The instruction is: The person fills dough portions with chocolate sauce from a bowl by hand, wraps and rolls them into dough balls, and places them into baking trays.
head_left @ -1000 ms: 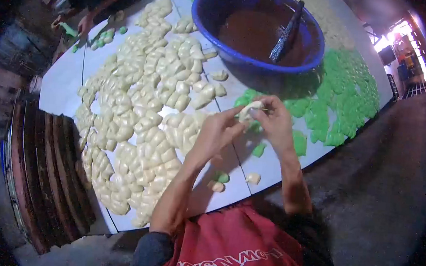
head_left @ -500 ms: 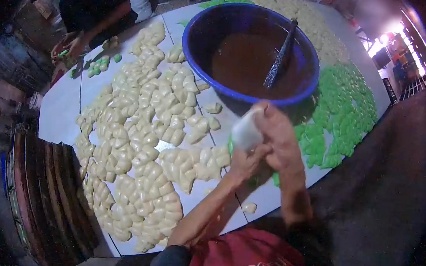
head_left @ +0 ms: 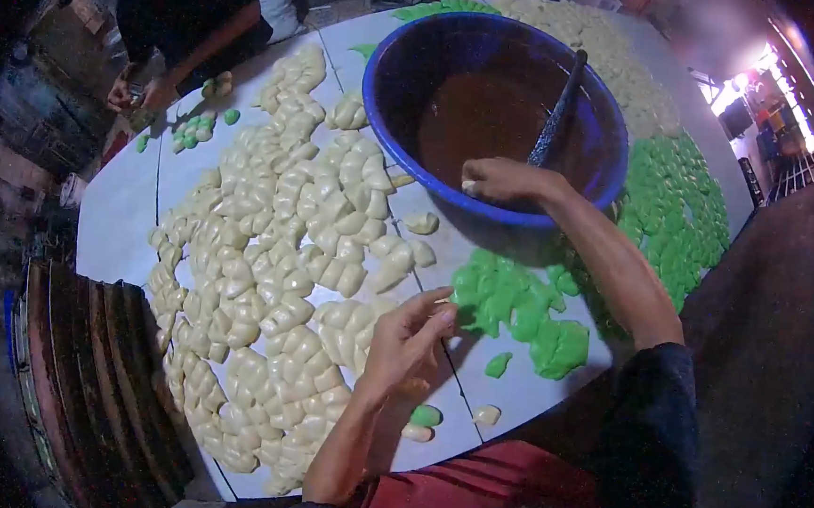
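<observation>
Over the near rim of the blue basin (head_left: 391, 144), my right hand (head_left: 511, 181) is closed, and a bit of a pale dough piece (head_left: 468, 186) shows at its fingertips. Brown liquid (head_left: 478, 117) fills part of the basin, and a dark speckled handle (head_left: 558, 114) leans inside. My left hand (head_left: 410, 342) is above the table with thumb and forefinger apart, seemingly with nothing in it. Just right of its fingertips lie flattened green dough pieces (head_left: 508, 299). Cream dough pieces (head_left: 295, 369) spread to its left. One green lump (head_left: 426, 416) rests near my left wrist.
Across the white table (head_left: 113, 205), another person's hands (head_left: 144, 94) work near small green and cream pieces (head_left: 192, 132). Stacked trays (head_left: 87, 373) stand at the left edge. More green dough (head_left: 679, 216) and beige pieces (head_left: 591, 54) cover the right and far sides.
My hands were together around a blurred white thing; they have since parted. The right hand moved up to the basin, the left moved down and left, uncovering the green dough.
</observation>
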Demonstrator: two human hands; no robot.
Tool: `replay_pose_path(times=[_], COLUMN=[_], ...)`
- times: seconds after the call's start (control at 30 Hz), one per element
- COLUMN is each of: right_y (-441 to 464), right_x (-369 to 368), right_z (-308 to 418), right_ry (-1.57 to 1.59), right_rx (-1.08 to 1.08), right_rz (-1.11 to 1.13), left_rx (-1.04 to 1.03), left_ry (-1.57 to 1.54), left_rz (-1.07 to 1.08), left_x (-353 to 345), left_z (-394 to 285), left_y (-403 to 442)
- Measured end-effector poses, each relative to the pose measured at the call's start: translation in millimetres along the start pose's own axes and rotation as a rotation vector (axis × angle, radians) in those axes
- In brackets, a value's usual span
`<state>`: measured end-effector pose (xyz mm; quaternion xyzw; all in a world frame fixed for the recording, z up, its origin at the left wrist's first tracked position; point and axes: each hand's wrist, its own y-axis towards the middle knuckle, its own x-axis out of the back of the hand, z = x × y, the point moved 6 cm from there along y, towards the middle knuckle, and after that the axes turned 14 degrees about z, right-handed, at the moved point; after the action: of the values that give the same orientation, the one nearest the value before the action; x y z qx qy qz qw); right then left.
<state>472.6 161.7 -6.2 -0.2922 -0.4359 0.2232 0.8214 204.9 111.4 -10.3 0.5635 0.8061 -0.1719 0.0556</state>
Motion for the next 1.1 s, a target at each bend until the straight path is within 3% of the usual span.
replay_pose_path(times=[0.07, 0.1, 0.2, 0.27, 0.33, 0.4, 0.5, 0.57, 0.63, 0.7, 0.8, 0.83, 0.87, 0.97, 1.1], right_y=[2, 1, -12, -29, -66, -89, -110, -114, -107, -110, -107, -117, -112, -120, -111], right_x=[-3, -1, 13, 21, 20, 14, -12, -41, -73, -102, -140, -145, -159, -168, -180], right_z=[-6, 2, -4, -3, 25, 46, 73, 82, 82, 84, 83, 100, 107, 140, 147], right_ry=[0.005, -0.050, 0.356, 0.691, 1.052, 1.162, 1.339, 1.439, 1.451, 1.463, 1.420, 1.175, 1.162, 0.571, 0.521], right_rx=[-0.004, 0.092, 0.035, 0.246, 0.384, 0.521, 0.654, 0.675, 0.706, 0.799, 0.699, 0.536, 0.525, 0.374, 0.283], right_rz=[0.029, -0.063, -0.090, -0.331, -0.330, -0.467, -0.569, -0.570, -0.587, -0.592, -0.615, -0.732, -0.720, -1.095, -1.146], left_rx=[-0.001, 0.010, -0.024, 0.055, -0.025, -0.088, -0.230, -0.256, -0.268, -0.208, -0.131, -0.117, -0.104, -0.160, -0.214], left_ry=[-0.008, -0.001, 0.019, 0.033, 0.043, 0.053, -0.347, -0.487, -0.587, -0.535, -0.469, -0.446, -0.422, -0.377, -0.185], left_rz=[-0.004, -0.007, 0.006, 0.026, 0.016, 0.021, -0.017, 0.067, 0.125, -0.007, -0.186, -0.223, -0.263, -0.259, -0.300], left_x=[1, 0, -4, -4, -7, -13, -33, -43, -47, -39, -16, -11, -6, -6, -5], left_z=[2, 0, 2, -3, -4, -17, -38, -41, -33, -21, -9, -5, -1, -2, -2], left_y=[0, -1, 2, 6, 17, 31, 41, 39, 31, 14, -10, -16, -21, -31, -44])
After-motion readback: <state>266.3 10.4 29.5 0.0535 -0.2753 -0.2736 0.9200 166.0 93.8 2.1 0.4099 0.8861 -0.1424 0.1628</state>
